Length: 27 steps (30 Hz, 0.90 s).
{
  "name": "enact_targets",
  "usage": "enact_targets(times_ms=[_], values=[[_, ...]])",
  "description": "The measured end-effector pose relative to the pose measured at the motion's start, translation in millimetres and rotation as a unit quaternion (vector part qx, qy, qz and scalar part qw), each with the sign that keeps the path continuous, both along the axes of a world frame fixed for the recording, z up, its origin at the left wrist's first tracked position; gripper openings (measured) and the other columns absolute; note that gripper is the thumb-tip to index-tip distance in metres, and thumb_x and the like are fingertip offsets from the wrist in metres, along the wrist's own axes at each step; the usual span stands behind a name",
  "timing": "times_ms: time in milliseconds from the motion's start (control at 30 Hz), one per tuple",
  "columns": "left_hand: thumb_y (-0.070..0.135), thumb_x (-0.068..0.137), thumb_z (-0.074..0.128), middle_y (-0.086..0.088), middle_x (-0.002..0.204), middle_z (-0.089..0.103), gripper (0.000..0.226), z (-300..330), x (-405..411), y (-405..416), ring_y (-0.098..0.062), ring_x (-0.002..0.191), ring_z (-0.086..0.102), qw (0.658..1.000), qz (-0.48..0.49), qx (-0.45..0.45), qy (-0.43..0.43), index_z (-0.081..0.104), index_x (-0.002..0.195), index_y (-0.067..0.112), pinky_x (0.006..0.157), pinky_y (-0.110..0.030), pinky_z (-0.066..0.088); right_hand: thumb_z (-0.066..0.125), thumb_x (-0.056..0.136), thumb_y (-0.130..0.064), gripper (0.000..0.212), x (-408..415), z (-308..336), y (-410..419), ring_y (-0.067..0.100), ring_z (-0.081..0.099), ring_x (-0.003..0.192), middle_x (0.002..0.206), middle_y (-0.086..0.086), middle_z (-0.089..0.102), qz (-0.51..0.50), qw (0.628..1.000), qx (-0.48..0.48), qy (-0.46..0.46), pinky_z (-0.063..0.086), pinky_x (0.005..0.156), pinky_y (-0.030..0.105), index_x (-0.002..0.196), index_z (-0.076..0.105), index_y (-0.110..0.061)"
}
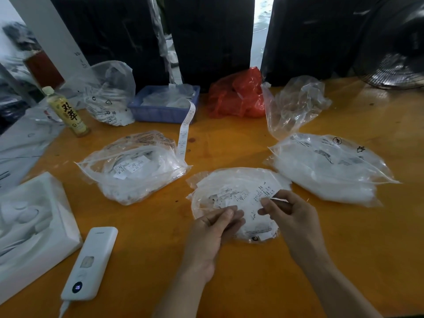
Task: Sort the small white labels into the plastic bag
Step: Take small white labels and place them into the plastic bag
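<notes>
A clear plastic bag [238, 180] lies flat on the orange table [229, 138] in front of me, with several small white labels [227, 195] loose inside and on it. My left hand [214, 235] hovers at the bag's near left edge, fingers relaxed and partly curled, touching the plastic. My right hand [291, 214] pinches a small white label [278, 199] between thumb and fingers at the bag's right side. A strip of joined labels [185, 131] hangs from the blue basket down to another bag.
Two fuller clear bags lie at left [135, 166] and right [325, 166]. Behind stand a blue basket [163, 111], a red bag [238, 97], crumpled clear bags [296, 104], a drink bottle [66, 111]. A white power bank [90, 262] and foam tray [29, 223] lie near left.
</notes>
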<state>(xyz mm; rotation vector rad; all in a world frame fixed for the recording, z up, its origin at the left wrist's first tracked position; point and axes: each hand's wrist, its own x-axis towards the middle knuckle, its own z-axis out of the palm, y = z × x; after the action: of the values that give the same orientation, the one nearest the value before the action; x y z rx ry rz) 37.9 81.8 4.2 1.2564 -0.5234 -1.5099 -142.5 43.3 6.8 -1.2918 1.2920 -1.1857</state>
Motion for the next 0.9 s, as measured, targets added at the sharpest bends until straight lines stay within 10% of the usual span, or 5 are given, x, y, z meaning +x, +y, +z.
enact_targets(times_ms=[233, 400, 900], values=[[0.027, 0.086, 0.077, -0.01, 0.112, 0.081, 0.018, 3, 1, 0, -0.024, 0.108, 0.078, 0.999, -0.02, -0.022, -0.019, 0.086, 0.101, 0.022, 0.087, -0.024, 0.063, 0.063, 0.099, -0.02, 0.012, -1, 13, -11, 0.012, 0.058, 0.074, 0.08, -0.004, 0.065, 0.056, 0.998, -0.012, -0.026, 0.047, 0.07, 0.03, 0.091, 0.07, -0.027], [0.038, 0.082, 0.078, 0.001, 0.108, 0.082, 0.028, 5, 2, 3, -0.016, 0.105, 0.078, 0.992, -0.036, -0.065, -0.102, 0.084, 0.106, 0.025, 0.088, -0.019, 0.06, 0.054, 0.103, -0.02, 0.015, -3, 26, -21, 0.001, 0.065, 0.072, 0.081, -0.017, 0.06, 0.116, 0.953, -0.127, 0.25, 0.044, 0.057, 0.011, 0.098, 0.055, -0.034], [0.054, 0.082, 0.076, 0.025, 0.107, 0.078, 0.017, 7, 2, 3, 0.003, 0.104, 0.074, 0.965, -0.06, -0.103, -0.233, 0.079, 0.099, 0.054, 0.085, -0.016, 0.059, 0.051, 0.103, -0.015, 0.014, -5, 34, -20, 0.018, 0.062, 0.082, 0.102, -0.004, 0.066, 0.176, 0.871, -0.237, 0.393, 0.054, 0.071, 0.037, 0.109, 0.064, -0.016]])
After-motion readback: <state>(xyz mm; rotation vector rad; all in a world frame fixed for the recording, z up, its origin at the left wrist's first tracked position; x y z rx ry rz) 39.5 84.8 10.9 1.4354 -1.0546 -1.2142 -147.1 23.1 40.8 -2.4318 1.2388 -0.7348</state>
